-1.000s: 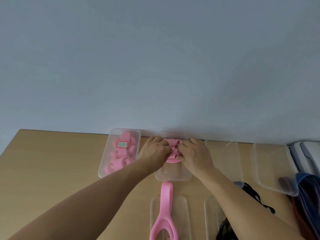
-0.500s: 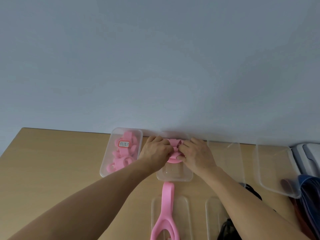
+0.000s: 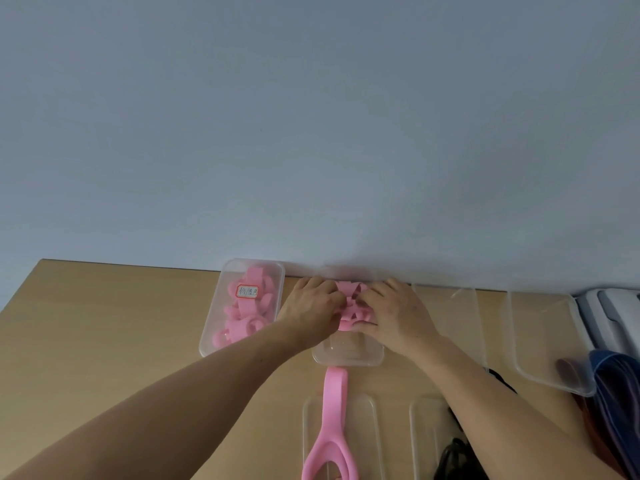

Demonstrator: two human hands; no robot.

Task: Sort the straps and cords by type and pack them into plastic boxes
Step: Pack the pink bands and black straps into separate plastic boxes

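Observation:
A folded pink strap (image 3: 351,306) sits bunched in a clear plastic box (image 3: 349,355) at the back of the wooden table. My left hand (image 3: 310,306) grips the bundle from the left and my right hand (image 3: 394,311) grips it from the right, fingers curled over it. To the left, a lidded clear box (image 3: 242,306) holds several pink straps and bears a red-edged label. Another pink strap (image 3: 332,420) lies loose toward me, draped over a clear lid (image 3: 367,434).
Two more clear boxes (image 3: 450,317) (image 3: 547,337) stand to the right. Black cords (image 3: 453,459) lie at the bottom, by a second lid (image 3: 426,431). Blue and maroon straps (image 3: 616,386) pile at the right edge, near a white object (image 3: 613,313). The wall runs behind the boxes.
Both hands stay on the pink bundle in the middle box, pressing and tucking it slightly. Nothing else has moved.

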